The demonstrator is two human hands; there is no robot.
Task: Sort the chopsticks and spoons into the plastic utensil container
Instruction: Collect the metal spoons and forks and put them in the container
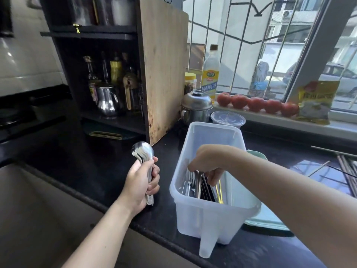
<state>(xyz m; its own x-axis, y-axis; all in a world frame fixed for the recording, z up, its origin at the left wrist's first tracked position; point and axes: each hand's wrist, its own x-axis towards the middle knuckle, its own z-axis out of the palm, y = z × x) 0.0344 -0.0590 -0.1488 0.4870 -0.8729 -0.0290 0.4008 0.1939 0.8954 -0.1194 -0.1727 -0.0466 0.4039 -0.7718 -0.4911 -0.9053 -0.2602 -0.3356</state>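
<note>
— Counting what, exactly?
— Spoons [144, 151]: a shiny steel bundle, several, gripped upright by left hand [142, 182] fingers above the tabletop [81, 151]. The number is hard to tell.
— And the right hand [207, 163]?
— Inside the one translucent container [193, 213], fingers pinching a metal handle [197, 182] beside forks [190, 180] and dark chopsticks [207, 191], half hidden

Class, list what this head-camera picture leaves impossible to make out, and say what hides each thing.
- Head view: count of steel spoons, stacked and wrapped by the left hand.
- What the right hand's fingers pinch inside the translucent plastic utensil container: hidden by the hand.
- Loose chopsticks: cut off by the right edge.
</note>
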